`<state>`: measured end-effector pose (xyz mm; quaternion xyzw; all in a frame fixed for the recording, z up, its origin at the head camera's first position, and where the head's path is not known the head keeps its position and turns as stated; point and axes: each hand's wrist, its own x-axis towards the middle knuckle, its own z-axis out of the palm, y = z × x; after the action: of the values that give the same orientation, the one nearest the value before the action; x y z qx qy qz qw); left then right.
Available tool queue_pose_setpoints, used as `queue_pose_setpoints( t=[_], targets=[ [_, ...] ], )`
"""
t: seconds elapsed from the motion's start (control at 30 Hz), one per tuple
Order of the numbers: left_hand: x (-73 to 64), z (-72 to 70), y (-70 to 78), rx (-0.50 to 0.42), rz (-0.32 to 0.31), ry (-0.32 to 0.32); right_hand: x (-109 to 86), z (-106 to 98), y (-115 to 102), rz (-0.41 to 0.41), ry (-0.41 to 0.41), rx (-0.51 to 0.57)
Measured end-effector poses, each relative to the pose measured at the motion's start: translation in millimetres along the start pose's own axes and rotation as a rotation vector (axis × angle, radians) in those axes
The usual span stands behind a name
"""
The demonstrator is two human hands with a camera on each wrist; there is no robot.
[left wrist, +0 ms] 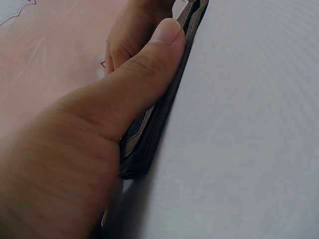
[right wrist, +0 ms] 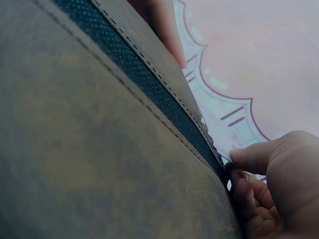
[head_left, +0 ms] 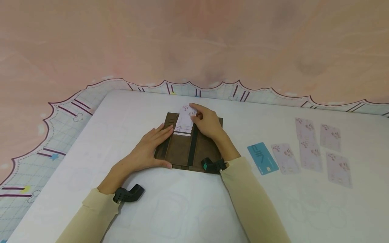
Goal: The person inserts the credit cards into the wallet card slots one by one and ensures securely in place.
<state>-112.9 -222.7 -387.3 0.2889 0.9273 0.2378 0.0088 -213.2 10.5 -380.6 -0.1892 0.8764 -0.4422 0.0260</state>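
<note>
A brown wallet [head_left: 178, 150] with dark bands lies spread on the white table. From its left panel rises a pale card [head_left: 184, 116] with a pink floral print, its lower end at slots where the edges of other pale cards [head_left: 182, 134] show. My right hand [head_left: 208, 124] pinches this card by its right side between thumb and index finger. Across the wallet's left side rests my left hand [head_left: 153, 146], fingers extended beside the card slots. In the left wrist view, the left thumb [left wrist: 149, 59] lies along the wallet's near edge.
To the right of the wallet lie a blue card [head_left: 262, 158] and several pale floral cards [head_left: 285, 158], two of them overlapping. A scalloped, patterned cloth border [head_left: 197, 91] runs behind the table's far edge. Dark cameras are strapped to both wrists.
</note>
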Motion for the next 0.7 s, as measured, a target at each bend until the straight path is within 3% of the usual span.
queue_pose_setpoints(
  t=[0.7],
  targets=[
    [0.0,0.8,-1.0,-0.004,0.0,0.002,1.5,0.3,-4.1,-0.033,-0.059,-0.114]
  ],
)
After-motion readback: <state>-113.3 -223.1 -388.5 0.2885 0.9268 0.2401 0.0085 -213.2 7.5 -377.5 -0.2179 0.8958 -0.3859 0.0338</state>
